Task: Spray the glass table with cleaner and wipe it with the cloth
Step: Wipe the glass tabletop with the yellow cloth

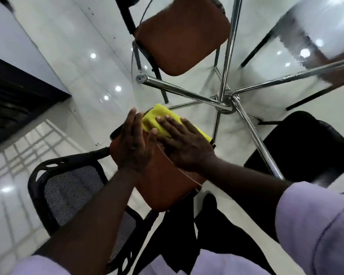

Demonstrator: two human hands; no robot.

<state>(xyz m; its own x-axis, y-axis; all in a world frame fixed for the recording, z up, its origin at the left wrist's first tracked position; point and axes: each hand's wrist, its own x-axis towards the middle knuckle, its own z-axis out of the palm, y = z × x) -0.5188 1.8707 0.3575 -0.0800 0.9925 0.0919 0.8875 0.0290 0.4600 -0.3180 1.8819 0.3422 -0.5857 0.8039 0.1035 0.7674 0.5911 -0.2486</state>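
Right fingers [168, 126] are being held straight and spread, pressed flat on the yellow cloth [157, 113] by the right hand [185, 143]; nothing is being gripped. Left fingers [132, 124] are being held straight and together, with the left hand [133, 141] set edge-on just beside the cloth; contact cannot be told. The cloth is lying on the tabletop [252, 62], near its close rim. Wiping is judged to be the step in hand; no spray bottle is being seen. Next, flat pressure and broad strokes toward the wet smear [298, 42] are probably being called for. Cloth: soft, nappy, folded. Tabletop: clear slick glass over chrome legs [222, 100].
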